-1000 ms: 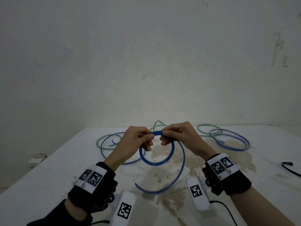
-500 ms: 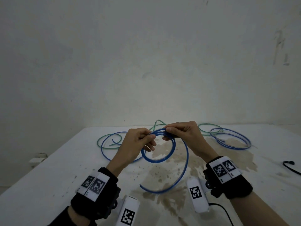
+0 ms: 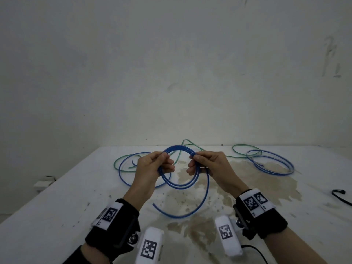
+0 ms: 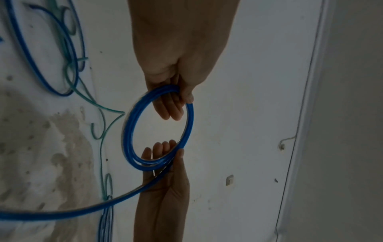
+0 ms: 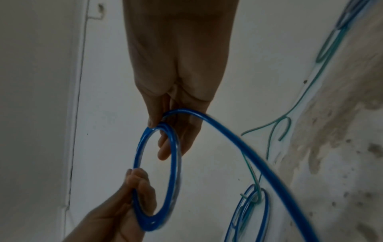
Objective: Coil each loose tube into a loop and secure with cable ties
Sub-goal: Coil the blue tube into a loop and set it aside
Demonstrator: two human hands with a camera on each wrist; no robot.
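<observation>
A blue tube (image 3: 179, 147) is wound into a small upright coil of a few turns, held above the white table (image 3: 57, 206). My left hand (image 3: 164, 155) pinches the coil's left side between thumb and fingers. My right hand (image 3: 195, 157) pinches its right side. The tube's loose tail (image 3: 203, 199) curves down from the right hand and ends near the table's front. In the left wrist view the left hand (image 4: 182, 96) grips the coil (image 4: 128, 127) at the top. In the right wrist view the right hand (image 5: 159, 126) holds the coil (image 5: 176, 163) opposite the left hand (image 5: 136, 190).
Loose blue and green tubes (image 3: 122, 168) lie on the table behind my left hand. More blue loops (image 3: 276, 168) and a green one (image 3: 245, 147) lie at the back right. A black cord (image 3: 339, 193) sits at the right edge. A brown stain (image 3: 247, 178) covers the table's middle.
My hands have moved apart, from pinching the top of the loop together to holding its left and right sides. The coil stands higher and the free tail has shortened.
</observation>
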